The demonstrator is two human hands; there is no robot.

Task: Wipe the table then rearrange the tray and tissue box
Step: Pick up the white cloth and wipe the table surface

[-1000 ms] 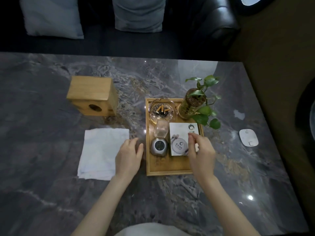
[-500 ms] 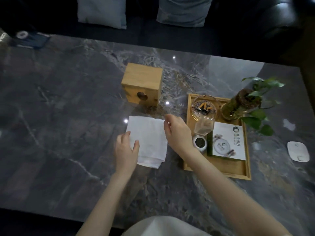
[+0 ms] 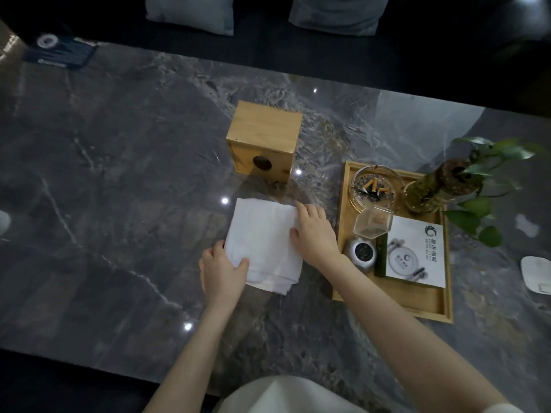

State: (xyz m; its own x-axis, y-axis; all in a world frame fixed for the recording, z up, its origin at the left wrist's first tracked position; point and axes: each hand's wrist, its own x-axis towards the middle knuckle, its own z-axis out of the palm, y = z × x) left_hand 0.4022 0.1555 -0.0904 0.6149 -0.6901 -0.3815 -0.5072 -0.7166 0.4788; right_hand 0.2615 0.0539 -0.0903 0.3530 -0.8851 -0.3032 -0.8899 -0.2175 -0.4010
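White cloth [image 3: 262, 242] beside tray [image 3: 396, 296] edge

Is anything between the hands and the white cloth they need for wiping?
No. The left hand rests on the near-left corner of the white cloth and the right hand on its right edge; nothing visible lies between.

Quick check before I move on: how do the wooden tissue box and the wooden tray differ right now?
The tissue box is a tall closed cube with a round hole in its near face; the tray is flat, shallow and open-topped. The tissue box carries nothing on top, while the tray holds an ashtray, a plant, a card and small containers. The box sits beyond the white cloth, the tray to its right. Both are light wood, untouched.
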